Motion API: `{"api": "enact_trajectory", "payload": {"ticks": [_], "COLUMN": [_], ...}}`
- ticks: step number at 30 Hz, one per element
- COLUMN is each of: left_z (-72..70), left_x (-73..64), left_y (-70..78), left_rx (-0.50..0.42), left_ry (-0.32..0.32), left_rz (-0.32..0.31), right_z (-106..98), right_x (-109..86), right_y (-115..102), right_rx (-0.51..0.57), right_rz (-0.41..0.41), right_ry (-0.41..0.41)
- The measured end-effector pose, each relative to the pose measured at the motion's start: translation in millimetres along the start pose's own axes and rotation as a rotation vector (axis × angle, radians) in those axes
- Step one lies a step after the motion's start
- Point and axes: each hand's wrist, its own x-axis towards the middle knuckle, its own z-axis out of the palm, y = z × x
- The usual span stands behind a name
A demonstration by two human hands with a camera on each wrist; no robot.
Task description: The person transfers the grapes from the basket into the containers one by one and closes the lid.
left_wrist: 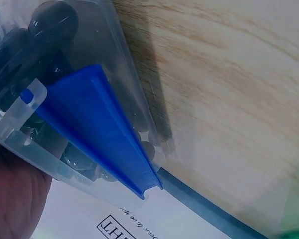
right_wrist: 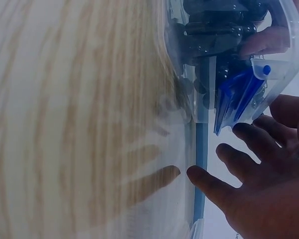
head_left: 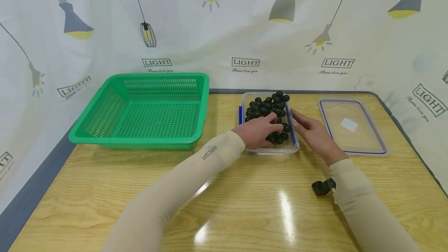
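Observation:
A clear plastic container (head_left: 273, 151) with blue latches (left_wrist: 97, 127) stands on the table, filled with dark round grapes (head_left: 260, 107), some heaped above its rim. My left hand (head_left: 259, 129) reaches inside from the near left, fingers bent around grapes in the bunch. Through the clear wall in the right wrist view, part of that hand shows among the grapes (right_wrist: 214, 37). My right hand (head_left: 315, 135) is at the container's right side, fingers extended and spread, its fingertips close to the wall and latch. Whether they touch the wall is hard to tell.
A green slotted basket (head_left: 136, 140) sits to the left, with no contents visible. The clear lid (head_left: 364, 127), blue-sealed and bearing a white label, lies to the right. A small black object (head_left: 322, 187) is by the right sleeve. A printed sheet (head_left: 224, 34) hangs behind the table.

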Motion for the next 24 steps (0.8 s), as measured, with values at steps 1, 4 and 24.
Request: {"api": "enact_trajectory", "payload": {"ticks": [1,4,24], "left_z": [-0.1,-0.7,-39.1], "left_x": [0.2,0.2,-2.4], "left_y": [0.2,1.3,22.7], "left_rx": [0.010,0.036,-0.517], "left_ry": [0.001,0.012,0.428], "left_rz": [0.003,0.003,-0.148], "right_z": [-0.3,-1.1,-24.2], "right_x": [-0.2,-0.5,-4.2], "right_y": [0.0,0.3,-6.6], "right_rx": [0.000,-0.005,-0.241], "right_rz": [0.001,0.004,-0.001], "right_ry": [-0.002,-0.002,-0.028]}}
